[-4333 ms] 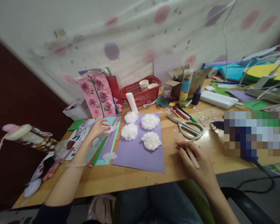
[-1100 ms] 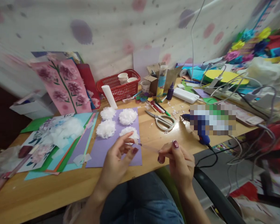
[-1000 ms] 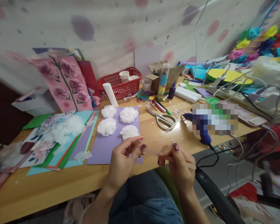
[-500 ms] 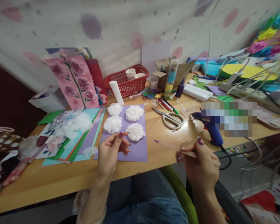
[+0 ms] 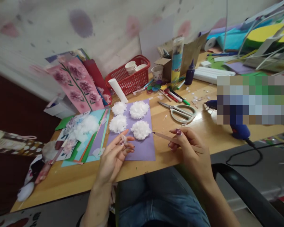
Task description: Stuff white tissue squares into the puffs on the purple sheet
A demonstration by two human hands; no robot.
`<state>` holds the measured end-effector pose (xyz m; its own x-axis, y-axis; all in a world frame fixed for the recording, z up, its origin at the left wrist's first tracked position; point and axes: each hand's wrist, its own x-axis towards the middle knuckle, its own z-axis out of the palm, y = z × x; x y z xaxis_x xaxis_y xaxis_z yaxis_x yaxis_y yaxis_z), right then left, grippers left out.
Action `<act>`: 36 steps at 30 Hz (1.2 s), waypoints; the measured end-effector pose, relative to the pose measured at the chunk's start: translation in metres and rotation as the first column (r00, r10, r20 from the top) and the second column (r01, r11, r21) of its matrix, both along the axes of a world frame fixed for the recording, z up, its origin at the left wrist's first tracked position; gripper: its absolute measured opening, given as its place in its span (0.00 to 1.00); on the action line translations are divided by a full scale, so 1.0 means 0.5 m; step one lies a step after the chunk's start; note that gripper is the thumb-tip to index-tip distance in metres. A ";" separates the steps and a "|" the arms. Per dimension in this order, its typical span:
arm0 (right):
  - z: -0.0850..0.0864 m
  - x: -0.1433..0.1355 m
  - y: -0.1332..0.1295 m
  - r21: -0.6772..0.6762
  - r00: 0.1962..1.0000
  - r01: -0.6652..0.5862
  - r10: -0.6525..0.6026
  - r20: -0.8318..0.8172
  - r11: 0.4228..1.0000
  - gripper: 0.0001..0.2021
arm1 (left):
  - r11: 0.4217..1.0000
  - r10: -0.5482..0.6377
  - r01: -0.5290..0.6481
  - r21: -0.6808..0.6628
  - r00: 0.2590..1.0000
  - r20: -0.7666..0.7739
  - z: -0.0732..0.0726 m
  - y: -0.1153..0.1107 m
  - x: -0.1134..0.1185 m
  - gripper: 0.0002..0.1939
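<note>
Between the thumb and fingers of my left hand (image 5: 113, 157) is a small whitish piece (image 5: 124, 139), thin like a scrap of tissue; its exact kind is unclear. My right hand (image 5: 191, 148) grips a slim pale stick (image 5: 165, 137) that tapers to a dark tip. That tip points left, close to the edge of a fluffy white paper flower (image 5: 141, 130). Several such white flowers lie on a purple sheet (image 5: 144, 151), just beyond my left hand. Scissors (image 5: 180, 113) with pale handles rest on the table past my right hand.
A blue glue gun (image 5: 240, 130) stands at the right, partly blurred out, its cable hanging off the table edge. Coloured papers (image 5: 99, 134) with white fluff lie left. Behind are a red basket (image 5: 132, 82), a white roll (image 5: 117, 90), markers (image 5: 175, 95) and a purple bottle (image 5: 189, 75).
My left hand's fingers have spread somewhat, and the whitish piece now shows on them. The stick's tip has come nearer the flowers and my left hand. The whole view has shifted and tilted.
</note>
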<state>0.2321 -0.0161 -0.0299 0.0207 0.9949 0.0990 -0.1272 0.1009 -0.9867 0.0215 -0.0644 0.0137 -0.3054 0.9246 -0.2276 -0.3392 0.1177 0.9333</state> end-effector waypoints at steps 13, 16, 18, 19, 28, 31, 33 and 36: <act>0.013 -0.016 0.012 0.102 0.984 -0.151 0.139 0.110 0.983 0.12 | 0.986 -0.144 0.086 -0.144 0.875 -0.462 0.012 0.025 -0.037 0.18; 0.015 -0.034 0.022 0.147 0.963 -0.188 0.153 0.222 0.971 0.14 | 0.984 -0.162 0.097 -0.148 0.835 -0.527 0.018 0.027 -0.055 0.14; 0.016 -0.045 0.029 0.175 0.949 -0.192 0.137 0.285 0.966 0.15 | 0.983 -0.173 0.109 -0.147 0.815 -0.553 0.015 0.027 -0.062 0.10; 0.017 -0.050 0.032 0.183 0.943 -0.191 0.129 0.308 0.964 0.15 | 0.982 -0.183 0.119 -0.147 0.801 -0.571 0.013 0.026 -0.065 0.08; 0.021 -0.063 0.031 0.064 0.962 0.041 -0.057 0.268 0.997 0.20 | 0.948 -0.315 0.265 -0.175 0.723 -0.614 -0.009 0.014 -0.048 0.05; 0.031 -0.042 0.021 0.098 0.945 0.251 -0.266 0.190 0.963 0.20 | 0.942 -0.337 0.282 -0.185 0.786 -0.518 -0.016 0.031 0.009 0.04; 0.040 -0.023 0.018 0.187 0.893 0.373 -0.406 0.192 0.909 0.18 | 0.933 -0.359 0.295 -0.207 0.815 -0.455 -0.023 0.054 0.055 0.02; 0.046 0.003 0.016 0.262 0.832 0.450 -0.507 0.224 0.854 0.15 | 0.938 -0.338 0.283 -0.200 0.871 -0.357 -0.038 0.091 0.113 0.04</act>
